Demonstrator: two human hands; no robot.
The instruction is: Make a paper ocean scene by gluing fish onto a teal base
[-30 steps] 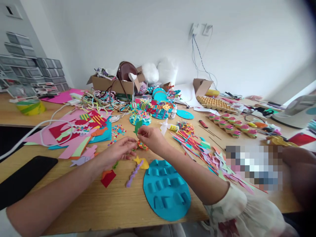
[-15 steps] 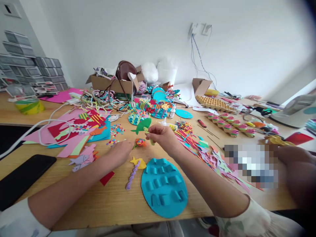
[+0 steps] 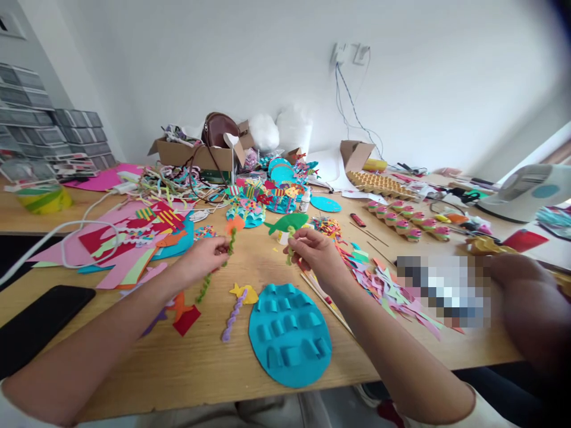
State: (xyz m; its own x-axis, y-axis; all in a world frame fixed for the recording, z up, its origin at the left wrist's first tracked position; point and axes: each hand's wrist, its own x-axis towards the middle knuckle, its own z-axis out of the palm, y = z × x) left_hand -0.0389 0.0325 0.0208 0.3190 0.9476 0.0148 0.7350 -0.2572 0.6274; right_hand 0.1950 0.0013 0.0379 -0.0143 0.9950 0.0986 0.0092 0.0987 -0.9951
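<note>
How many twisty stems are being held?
2: an olive green twisted stem in the left hand, a pale green twisted stem in the right hand. More may be hidden.

A light wooden table carries a turquoise oval card with rows of raised loops near its front edge, and just left of that a yellow paper fish on a purple twisted stem. Farther left lie a red paper piece and a black phone; on the right, paper scraps, a red lighter and pink-and-green painted egg-carton cups.
</note>
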